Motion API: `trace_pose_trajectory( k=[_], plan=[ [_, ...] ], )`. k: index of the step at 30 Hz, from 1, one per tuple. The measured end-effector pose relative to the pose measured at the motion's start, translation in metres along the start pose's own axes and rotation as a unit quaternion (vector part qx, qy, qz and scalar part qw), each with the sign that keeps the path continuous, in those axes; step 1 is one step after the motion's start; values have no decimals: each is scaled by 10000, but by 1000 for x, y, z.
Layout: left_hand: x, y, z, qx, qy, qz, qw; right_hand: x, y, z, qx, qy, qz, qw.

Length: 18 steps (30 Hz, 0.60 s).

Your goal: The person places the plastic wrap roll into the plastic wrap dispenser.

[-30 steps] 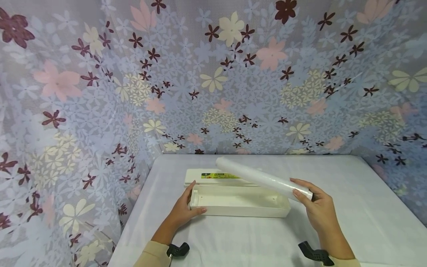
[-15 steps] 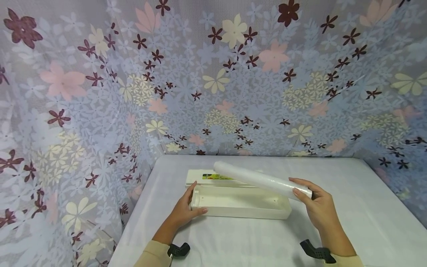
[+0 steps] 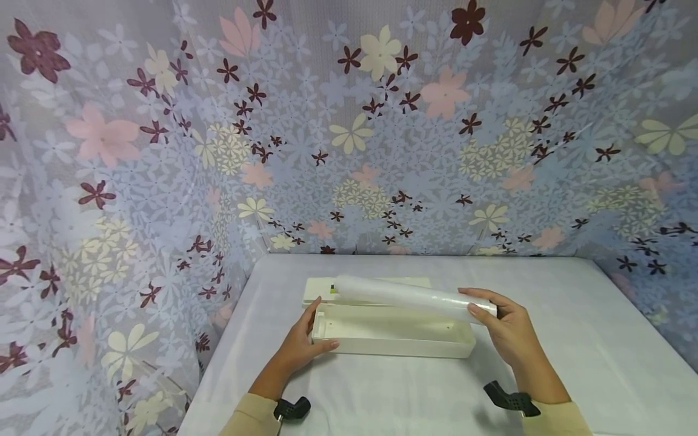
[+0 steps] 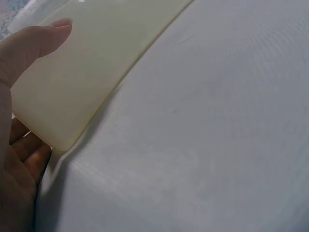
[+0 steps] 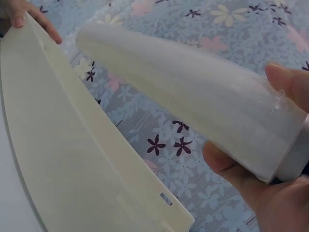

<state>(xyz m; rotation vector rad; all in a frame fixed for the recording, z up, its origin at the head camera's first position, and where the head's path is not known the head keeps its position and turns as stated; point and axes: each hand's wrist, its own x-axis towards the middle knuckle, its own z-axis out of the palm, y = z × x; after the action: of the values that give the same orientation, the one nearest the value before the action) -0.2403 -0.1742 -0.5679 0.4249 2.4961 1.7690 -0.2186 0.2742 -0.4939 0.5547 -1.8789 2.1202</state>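
the left hand (image 3: 302, 339) grips the left end of a long, open-topped white box (image 3: 395, 346), thumb on the front wall and fingers at the end. the box sits on the pale cloth (image 3: 392, 399). the right hand (image 3: 509, 332) is clamped on the right end of a shiny white roll (image 3: 403, 297), thumb on the near side and fingers on the far side. the roll is held up slantwise over the rear of the box; the right wrist view shows the two apart. behind the box lies a flat white piece (image 3: 318, 290), partly covered by the roll. a flowered curtain (image 3: 349, 175) hangs beyond.
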Motion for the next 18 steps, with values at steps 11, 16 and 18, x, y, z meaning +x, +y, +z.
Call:
trace_pose_trajectory(
  k=[11,16,18],
  plan=[
    [-1,1,-2,-186,-63,33,9998,12,12,-2,304,-912,-160,9952],
    [-1,0,-2,-256,-65,55,9996,14,15,-2,434,-1080,-133,9931],
    [-1,0,-3,-271,-67,81,9996,14,16,-1,496,-1101,-113,9926]
  ],
)
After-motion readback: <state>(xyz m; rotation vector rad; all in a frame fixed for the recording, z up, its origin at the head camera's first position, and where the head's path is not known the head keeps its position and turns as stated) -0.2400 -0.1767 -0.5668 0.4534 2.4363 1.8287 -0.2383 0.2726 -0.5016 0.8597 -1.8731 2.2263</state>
